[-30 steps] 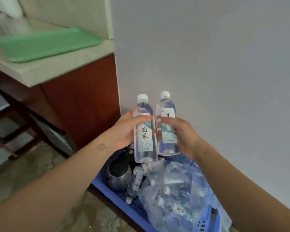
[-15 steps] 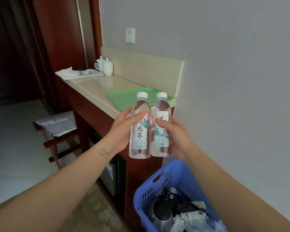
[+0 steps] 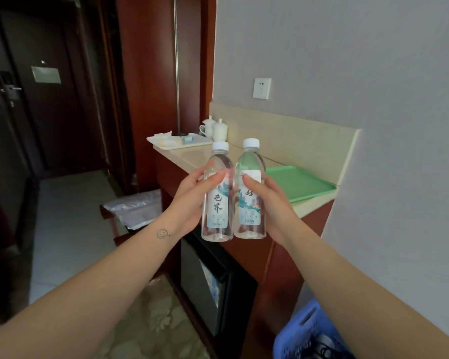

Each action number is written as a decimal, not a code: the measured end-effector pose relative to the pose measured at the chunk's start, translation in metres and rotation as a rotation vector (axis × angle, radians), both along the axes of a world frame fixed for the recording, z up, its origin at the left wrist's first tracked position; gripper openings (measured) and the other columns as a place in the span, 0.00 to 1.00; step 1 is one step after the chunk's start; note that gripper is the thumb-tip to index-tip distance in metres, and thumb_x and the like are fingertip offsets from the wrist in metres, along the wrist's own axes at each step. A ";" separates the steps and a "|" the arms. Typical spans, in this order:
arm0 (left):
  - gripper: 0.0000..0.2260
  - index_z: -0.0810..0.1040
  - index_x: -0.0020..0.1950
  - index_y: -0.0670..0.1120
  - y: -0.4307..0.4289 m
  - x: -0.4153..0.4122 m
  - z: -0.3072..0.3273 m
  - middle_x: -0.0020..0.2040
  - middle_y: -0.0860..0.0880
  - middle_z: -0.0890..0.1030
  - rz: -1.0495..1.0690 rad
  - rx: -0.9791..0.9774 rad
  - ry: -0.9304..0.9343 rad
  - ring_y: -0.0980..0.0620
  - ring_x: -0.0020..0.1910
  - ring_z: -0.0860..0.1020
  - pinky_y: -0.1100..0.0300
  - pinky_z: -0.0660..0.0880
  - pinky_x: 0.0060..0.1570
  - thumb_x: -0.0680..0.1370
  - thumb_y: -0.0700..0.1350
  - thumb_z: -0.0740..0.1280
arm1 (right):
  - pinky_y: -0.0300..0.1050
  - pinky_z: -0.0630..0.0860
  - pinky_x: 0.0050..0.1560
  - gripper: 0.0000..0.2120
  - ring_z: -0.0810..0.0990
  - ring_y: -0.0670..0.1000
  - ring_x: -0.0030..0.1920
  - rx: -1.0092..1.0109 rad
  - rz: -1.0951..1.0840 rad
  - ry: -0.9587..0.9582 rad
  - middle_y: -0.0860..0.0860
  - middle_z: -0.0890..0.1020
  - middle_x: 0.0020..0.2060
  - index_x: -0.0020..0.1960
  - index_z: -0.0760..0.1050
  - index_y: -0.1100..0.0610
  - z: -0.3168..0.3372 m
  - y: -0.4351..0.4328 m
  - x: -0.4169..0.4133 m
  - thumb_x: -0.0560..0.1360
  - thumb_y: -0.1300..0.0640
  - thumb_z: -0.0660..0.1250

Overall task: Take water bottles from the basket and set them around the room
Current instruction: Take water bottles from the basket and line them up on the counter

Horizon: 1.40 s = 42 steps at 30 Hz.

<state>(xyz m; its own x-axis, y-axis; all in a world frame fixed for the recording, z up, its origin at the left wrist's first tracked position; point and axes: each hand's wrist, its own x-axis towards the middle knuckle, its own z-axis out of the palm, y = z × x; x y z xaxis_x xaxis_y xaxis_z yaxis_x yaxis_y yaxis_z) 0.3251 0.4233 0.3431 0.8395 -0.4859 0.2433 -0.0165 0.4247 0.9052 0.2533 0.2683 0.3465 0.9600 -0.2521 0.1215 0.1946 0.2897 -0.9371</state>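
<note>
I hold two clear water bottles with white caps upright, side by side and touching, in front of the counter. My left hand [image 3: 189, 200] grips the left bottle [image 3: 218, 203] around its label. My right hand [image 3: 270, 203] grips the right bottle [image 3: 250, 203] the same way. The blue plastic basket [image 3: 303, 335] shows only as a corner at the bottom right, below my right forearm; its contents are mostly out of view.
A beige counter [image 3: 187, 156] runs along the wall with a green tray [image 3: 301, 182] near me and a white tray [image 3: 176, 142] with cups at its far end. A dark minibar [image 3: 205, 283] sits beneath. A luggage rack [image 3: 132, 211] stands left, a dark door [image 3: 44, 99] beyond.
My view has swung up and left from the basket toward the counter and door. Both bottles have stayed in my hands and risen away from the basket.
</note>
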 end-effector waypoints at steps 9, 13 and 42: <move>0.31 0.69 0.69 0.48 -0.030 0.053 0.013 0.61 0.43 0.80 0.044 -0.043 -0.073 0.46 0.58 0.81 0.50 0.79 0.55 0.68 0.44 0.75 | 0.42 0.80 0.35 0.21 0.86 0.52 0.43 -0.160 -0.108 -0.042 0.53 0.86 0.44 0.58 0.72 0.55 0.018 -0.019 0.042 0.68 0.58 0.76; 0.28 0.70 0.66 0.52 -0.064 0.091 0.016 0.63 0.45 0.77 0.024 -0.049 -0.123 0.47 0.61 0.79 0.51 0.78 0.56 0.69 0.44 0.76 | 0.34 0.75 0.31 0.20 0.85 0.45 0.40 -0.269 -0.246 -0.057 0.51 0.85 0.46 0.53 0.71 0.52 0.025 -0.046 0.070 0.68 0.58 0.78; 0.30 0.49 0.59 0.62 -0.208 0.242 -0.006 0.63 0.47 0.71 -0.255 0.468 -0.718 0.54 0.57 0.77 0.59 0.76 0.53 0.67 0.54 0.67 | 0.52 0.74 0.63 0.34 0.75 0.54 0.60 -0.509 -0.764 0.203 0.58 0.72 0.62 0.67 0.54 0.60 -0.004 -0.140 0.185 0.71 0.70 0.71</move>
